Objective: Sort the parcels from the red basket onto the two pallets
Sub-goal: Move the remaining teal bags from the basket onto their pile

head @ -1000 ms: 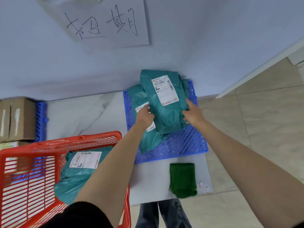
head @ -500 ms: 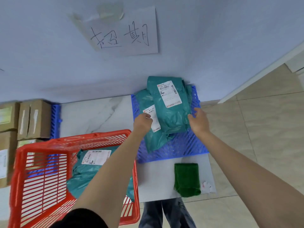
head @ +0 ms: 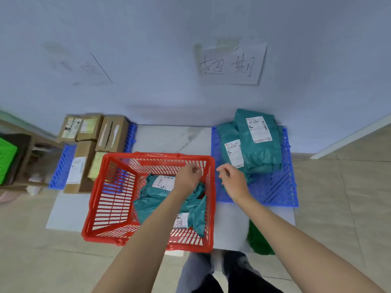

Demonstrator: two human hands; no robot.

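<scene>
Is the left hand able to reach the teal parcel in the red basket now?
Probably yes. The left hand is already over the open top of the red basket, just above the teal parcel, and nothing covers the parcel. The right hand is off to the side, outside the basket.

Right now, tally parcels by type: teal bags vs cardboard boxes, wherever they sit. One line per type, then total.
Teal bags on the right pallet: 2 visible
Teal bags in the red basket: 2 at least, crumpled together
Cardboard boxes on the left pallet: 5 visible
Total: 9
</scene>
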